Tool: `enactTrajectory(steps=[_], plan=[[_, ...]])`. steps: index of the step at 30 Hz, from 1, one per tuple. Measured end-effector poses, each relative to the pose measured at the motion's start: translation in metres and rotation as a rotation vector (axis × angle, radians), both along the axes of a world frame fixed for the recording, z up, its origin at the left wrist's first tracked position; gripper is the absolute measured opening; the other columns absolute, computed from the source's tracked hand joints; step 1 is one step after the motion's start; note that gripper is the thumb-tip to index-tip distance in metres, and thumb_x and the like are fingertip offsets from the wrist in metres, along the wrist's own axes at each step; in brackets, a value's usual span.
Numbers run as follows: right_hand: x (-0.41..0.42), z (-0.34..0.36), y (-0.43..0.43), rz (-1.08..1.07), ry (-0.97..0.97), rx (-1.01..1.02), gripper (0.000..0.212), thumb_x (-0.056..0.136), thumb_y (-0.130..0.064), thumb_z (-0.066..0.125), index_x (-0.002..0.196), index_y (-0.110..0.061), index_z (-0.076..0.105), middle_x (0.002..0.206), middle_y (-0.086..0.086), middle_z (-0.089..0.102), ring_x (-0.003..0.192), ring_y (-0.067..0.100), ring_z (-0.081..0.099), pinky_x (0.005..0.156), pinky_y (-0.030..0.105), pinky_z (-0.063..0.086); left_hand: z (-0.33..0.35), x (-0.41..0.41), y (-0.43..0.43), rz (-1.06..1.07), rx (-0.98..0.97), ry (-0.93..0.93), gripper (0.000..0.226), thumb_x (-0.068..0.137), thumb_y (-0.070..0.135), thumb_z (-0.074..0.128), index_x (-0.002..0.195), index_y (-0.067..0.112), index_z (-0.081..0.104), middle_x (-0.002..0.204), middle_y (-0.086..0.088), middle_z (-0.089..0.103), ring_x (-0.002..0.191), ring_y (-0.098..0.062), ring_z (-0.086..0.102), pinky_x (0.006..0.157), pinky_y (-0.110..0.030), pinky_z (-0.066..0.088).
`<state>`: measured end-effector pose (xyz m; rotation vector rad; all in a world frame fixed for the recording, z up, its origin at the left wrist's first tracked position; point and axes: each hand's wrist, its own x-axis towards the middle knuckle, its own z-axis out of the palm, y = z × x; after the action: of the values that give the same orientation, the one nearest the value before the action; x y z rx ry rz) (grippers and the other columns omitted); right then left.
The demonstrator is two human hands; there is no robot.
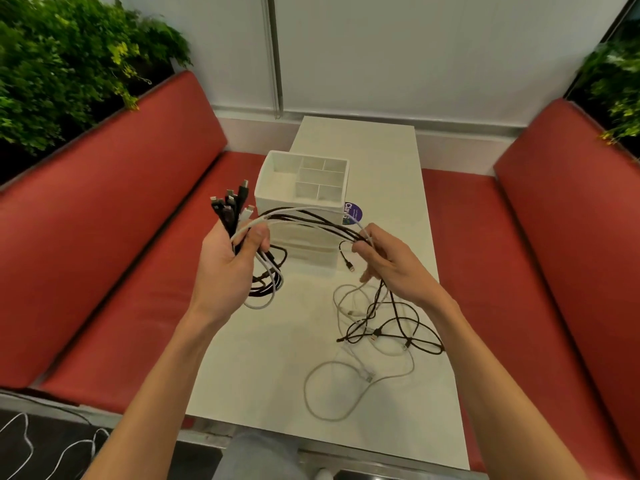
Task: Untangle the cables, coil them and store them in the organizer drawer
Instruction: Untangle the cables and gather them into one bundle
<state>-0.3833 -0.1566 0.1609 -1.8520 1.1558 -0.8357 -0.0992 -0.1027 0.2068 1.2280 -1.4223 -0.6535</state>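
A bundle of black and white cables [311, 220] stretches through the air between both hands. The left hand [225, 265] holds one end, its fingers [254, 242] curled tight round the strands, and the plug ends [232, 202] stick up in a fan just above them. Below those fingers, loops of the same cables hang down to the white table [270, 358]. The right hand [394, 265] pinches the other end of the span between its thumb and narrowed fingertips [362, 251]. From under its palm the strands fall into a loose tangle [381, 330] lying on the table nearer the person. Just beyond both sets of fingers, behind the span, stands the white organizer [277, 199], its top compartments open upward. A purple sticker [354, 213] lies beside it. Red benches [121, 237] flank the table, with green plants [52, 64] behind them.
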Motion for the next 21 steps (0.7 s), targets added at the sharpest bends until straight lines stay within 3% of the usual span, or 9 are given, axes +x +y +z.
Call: enactTrajectory(steps=[3, 4, 6, 8, 9, 11, 15, 18, 21], plan=[[-0.004, 0.022, 0.003, -0.075, 0.044, -0.051, 0.034, 0.118, -0.040, 0.042, 0.101, -0.025, 0.067, 0.074, -0.027, 0.057, 0.067, -0.001, 0.049, 0.069, 0.029, 0.044, -0.004, 0.010, 0.002, 0.078, 0.042, -0.196, 0.020, 0.107, 0.004, 0.057, 0.092, 0.017, 0.059, 0.079, 0.001, 0.064, 0.070, -0.007, 0.056, 0.065, -0.020, 0.044], [-0.006, 0.031, 0.004, -0.093, 0.052, -0.059, 0.042, 0.118, -0.044, 0.038, 0.103, -0.022, 0.070, 0.075, -0.027, 0.059, 0.069, -0.002, 0.050, 0.069, 0.025, 0.043, -0.005, 0.013, 0.004, 0.093, 0.045, -0.246, 0.020, 0.106, 0.002, 0.057, 0.097, 0.019, 0.061, 0.079, 0.002, 0.065, 0.069, -0.011, 0.058, 0.061, -0.017, 0.042], [-0.012, 0.047, 0.005, -0.103, 0.102, -0.099, 0.053, 0.117, -0.051, 0.034, 0.106, -0.018, 0.075, 0.076, -0.019, 0.062, 0.071, 0.000, 0.053, 0.070, 0.025, 0.046, -0.010, 0.019, 0.004, 0.096, 0.049, -0.303, 0.023, 0.106, 0.001, 0.055, 0.095, 0.021, 0.061, 0.082, 0.002, 0.065, 0.070, -0.022, 0.058, 0.062, -0.025, 0.044], [-0.015, 0.064, 0.006, -0.129, 0.189, -0.166, 0.056, 0.117, -0.052, 0.036, 0.091, -0.015, 0.070, 0.069, -0.004, 0.057, 0.063, 0.003, 0.046, 0.063, 0.027, 0.039, -0.014, 0.022, 0.003, 0.101, 0.067, -0.317, 0.029, 0.106, 0.001, 0.055, 0.089, 0.024, 0.058, 0.083, 0.002, 0.065, 0.068, -0.025, 0.056, 0.063, -0.032, 0.044], [-0.016, 0.072, 0.006, -0.155, 0.232, -0.205, 0.058, 0.116, -0.052, 0.038, 0.082, -0.012, 0.064, 0.068, 0.004, 0.058, 0.059, 0.005, 0.044, 0.061, 0.025, 0.036, -0.016, 0.022, 0.002, 0.109, 0.074, -0.312, 0.029, 0.106, 0.002, 0.056, 0.089, 0.026, 0.058, 0.084, 0.003, 0.065, 0.068, -0.024, 0.056, 0.061, -0.030, 0.044], [-0.015, 0.087, 0.010, -0.194, 0.291, -0.260, 0.060, 0.116, -0.052, 0.040, 0.073, -0.013, 0.057, 0.066, 0.002, 0.062, 0.057, 0.006, 0.046, 0.058, 0.019, 0.034, -0.018, 0.020, 0.002, 0.118, 0.072, -0.292, 0.026, 0.106, 0.002, 0.057, 0.091, 0.023, 0.059, 0.086, 0.006, 0.066, 0.071, -0.019, 0.057, 0.060, -0.019, 0.041], [-0.013, 0.106, 0.018, -0.135, 0.264, -0.226, 0.037, 0.114, -0.040, 0.054, 0.086, -0.019, 0.065, 0.065, -0.027, 0.060, 0.063, -0.001, 0.053, 0.060, 0.015, 0.034, -0.025, 0.013, -0.003, 0.138, 0.098, -0.233, 0.023, 0.106, 0.005, 0.055, 0.086, 0.016, 0.059, 0.081, 0.001, 0.066, 0.072, -0.023, 0.058, 0.064, -0.028, 0.044], [-0.013, 0.109, 0.024, -0.037, 0.258, -0.158, 0.008, 0.104, -0.028, 0.069, 0.102, -0.027, 0.062, 0.072, -0.023, 0.060, 0.067, 0.003, 0.053, 0.063, 0.017, 0.039, -0.026, 0.012, -0.008, 0.157, 0.089, -0.123, 0.024, 0.109, 0.010, 0.054, 0.086, 0.015, 0.059, 0.084, 0.000, 0.066, 0.084, -0.027, 0.062, 0.077, -0.032, 0.048], [-0.018, 0.080, 0.012, -0.092, 0.432, -0.201, 0.012, 0.103, -0.024, 0.070, 0.112, -0.027, 0.062, 0.073, -0.011, 0.062, 0.067, 0.009, 0.056, 0.062, 0.022, 0.041, -0.027, 0.014, -0.014, 0.166, 0.062, 0.014, 0.025, 0.111, 0.009, 0.052, 0.087, 0.010, 0.057, 0.078, 0.007, 0.060, 0.080, -0.023, 0.058, 0.081, -0.034, 0.047]])
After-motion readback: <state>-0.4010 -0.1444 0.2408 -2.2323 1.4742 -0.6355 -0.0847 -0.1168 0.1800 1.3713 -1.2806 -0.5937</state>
